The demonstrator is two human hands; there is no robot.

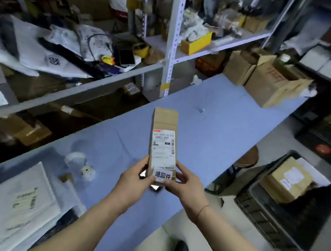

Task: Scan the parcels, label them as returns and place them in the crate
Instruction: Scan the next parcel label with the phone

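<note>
A long brown cardboard parcel [165, 123] is held above the blue table [212, 132]. It carries a white shipping label and, at its near end, a white returns sticker [163, 175] with black characters. My left hand [134, 181] grips the parcel's near left side, thumb on the sticker's edge. My right hand [187, 187] grips the near right side, thumb pressing the sticker's lower right corner. A dark crate [270, 223] on the floor to the right holds brown boxed parcels [286, 178].
A roll of stickers [87, 171] and a white tape holder [75, 158] sit on the table's left. White bagged parcels [20, 196] lie at the near left. Open cardboard boxes [273, 81] stand at the far end. Cluttered metal shelves [173, 41] line the left.
</note>
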